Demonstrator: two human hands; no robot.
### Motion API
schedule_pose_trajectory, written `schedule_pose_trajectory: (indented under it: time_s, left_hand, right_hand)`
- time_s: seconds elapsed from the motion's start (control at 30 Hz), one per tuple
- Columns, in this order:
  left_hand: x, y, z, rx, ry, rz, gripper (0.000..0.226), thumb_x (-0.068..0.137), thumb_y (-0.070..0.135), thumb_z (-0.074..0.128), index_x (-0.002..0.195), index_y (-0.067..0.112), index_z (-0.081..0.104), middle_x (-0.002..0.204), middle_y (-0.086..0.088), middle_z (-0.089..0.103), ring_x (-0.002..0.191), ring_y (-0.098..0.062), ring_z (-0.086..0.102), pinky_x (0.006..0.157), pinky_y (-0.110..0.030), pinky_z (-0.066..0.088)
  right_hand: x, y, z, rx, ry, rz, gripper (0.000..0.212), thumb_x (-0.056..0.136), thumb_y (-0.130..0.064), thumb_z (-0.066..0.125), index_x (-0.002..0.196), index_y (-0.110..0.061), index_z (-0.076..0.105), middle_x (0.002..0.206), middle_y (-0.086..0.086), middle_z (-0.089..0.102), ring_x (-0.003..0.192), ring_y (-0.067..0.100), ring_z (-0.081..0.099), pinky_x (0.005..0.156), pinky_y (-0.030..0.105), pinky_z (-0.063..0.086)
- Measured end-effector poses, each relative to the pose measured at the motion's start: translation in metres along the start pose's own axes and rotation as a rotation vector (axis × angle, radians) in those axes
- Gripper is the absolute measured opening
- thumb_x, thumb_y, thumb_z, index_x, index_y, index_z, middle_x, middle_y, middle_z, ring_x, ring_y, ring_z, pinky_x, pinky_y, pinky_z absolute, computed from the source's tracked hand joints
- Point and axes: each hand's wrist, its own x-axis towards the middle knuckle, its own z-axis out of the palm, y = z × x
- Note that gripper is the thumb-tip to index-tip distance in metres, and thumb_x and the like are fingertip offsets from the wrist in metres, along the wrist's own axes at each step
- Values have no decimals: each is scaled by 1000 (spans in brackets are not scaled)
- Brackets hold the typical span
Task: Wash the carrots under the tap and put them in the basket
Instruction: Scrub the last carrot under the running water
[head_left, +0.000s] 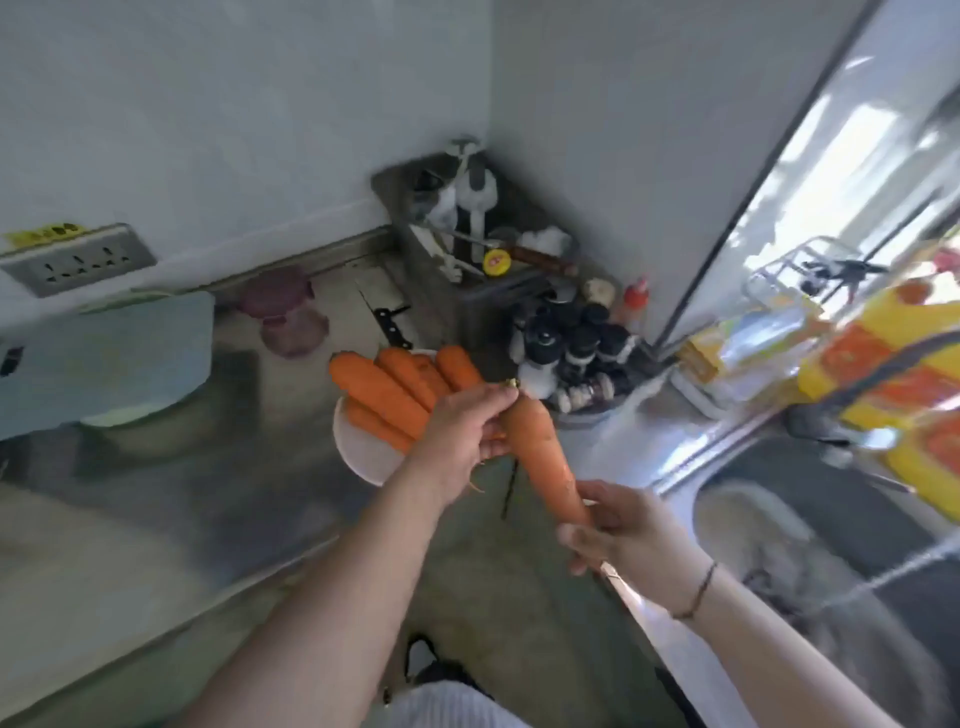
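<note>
A carrot (543, 452) hangs in mid-air at the centre of the frame, slanting from its stem end at upper left down to its thin tip at lower right, held between both hands above the steel counter (218, 499). The left hand (462, 436) comes in from the lower left and pinches the thick stem end between thumb and fingertips. The right hand (623, 535), entering from the lower right with a dark bracelet (698, 592) on its wrist, has its fingers curled around the narrow tip — the end of the carrot disappears into that grip.

Just to the upper left of the held carrot, the remaining carrots (395, 389) lie side by side on a white plate (363, 452), partly hidden behind the left hand. Further up, a black-handled knife (387, 325) lies on the counter, with two purple lids or dishes (285, 312) to its left — too blurred to tell which. A pale blue appliance (104, 353) sits at the left edge, below a wall socket (78, 260). Near the top centre a metal utensil holder (467, 244) stands in the corner, and a cluster of black-capped spice jars (571, 348) sits just below it. The sink (810, 535) fills the lower right of the frame, with yellow and orange packaging (893, 379) above it at the right edge.
</note>
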Motion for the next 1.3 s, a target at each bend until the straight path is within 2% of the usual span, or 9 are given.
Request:
schedule_pose_trajectory:
  time_s: [0.13, 0.33, 0.5, 0.63, 0.8, 0.97, 1.07, 1.23, 1.3]
  left_hand:
    - [-12, -43, 109, 64, -87, -26, 13, 99, 19, 55, 95, 15, 67, 76, 3, 73, 66, -10, 67, 56, -21, 51]
    - [-21, -106, 231, 122, -218, -130, 7, 98, 16, 57, 101, 16, 64, 94, -7, 67, 79, -16, 64, 69, -26, 53]
    - [-16, -136, 290, 214, -280, -268, 19, 99, 22, 58, 114, 12, 65, 106, -10, 66, 94, -24, 63, 96, -41, 49]
    - [-4, -154, 329, 299, -289, -335, 27, 101, 25, 55, 124, 13, 64, 109, -6, 64, 92, -20, 62, 89, -37, 47]
    - [18, -183, 363, 285, -297, -400, 15, 103, 23, 51, 109, 16, 62, 103, -7, 67, 88, -20, 66, 79, -37, 54]
    - [23, -207, 378, 242, -346, -413, 6, 100, 12, 55, 96, 16, 57, 91, -7, 64, 76, -15, 66, 56, -27, 55]
    - [29, -216, 377, 154, -408, -408, 10, 97, 5, 58, 101, 14, 56, 97, -10, 60, 88, -21, 62, 68, -32, 58]
    - [33, -210, 356, -125, -649, -511, 28, 95, 1, 54, 122, 8, 53, 115, -15, 63, 108, -32, 64, 94, -51, 53]
    - [33, -212, 355, -68, -626, -478, 25, 95, -2, 54, 119, 7, 55, 111, -14, 65, 103, -30, 67, 92, -49, 54]
  right_hand:
    - [-69, 45, -73, 63, 148, 85, 18, 90, 0, 66, 107, -4, 66, 60, -2, 64, 43, 10, 56, 47, 17, 43]
    - [-139, 114, -162, -63, 315, 144, 4, 93, -21, 65, 91, -20, 69, 64, -2, 67, 46, 13, 60, 48, 15, 44]
    - [-166, 169, -209, -158, 314, 160, 12, 95, -21, 60, 91, -13, 69, 65, -3, 67, 54, 21, 67, 60, 24, 50]
    - [-163, 201, -229, -147, 379, 206, 10, 96, -25, 59, 89, -25, 66, 68, 5, 70, 55, 19, 68, 64, 33, 55]
    - [-154, 229, -244, -158, 514, 321, 19, 84, -44, 70, 91, -25, 68, 72, -2, 71, 60, 19, 67, 66, 38, 58]
    - [-149, 234, -248, -411, 554, 316, 22, 89, -46, 62, 83, -26, 64, 69, -7, 65, 66, 17, 61, 66, 35, 52]
    - [-146, 238, -249, -373, 524, 284, 25, 93, -43, 58, 75, -25, 58, 66, -7, 62, 63, 18, 58, 64, 34, 48]
    - [-156, 245, -256, 203, 264, 207, 38, 97, -39, 55, 74, -10, 62, 57, 7, 64, 51, 19, 53, 56, 28, 43]
    - [-156, 249, -255, 161, 305, 215, 33, 98, -34, 57, 74, -11, 63, 55, 5, 65, 51, 16, 52, 57, 28, 43]
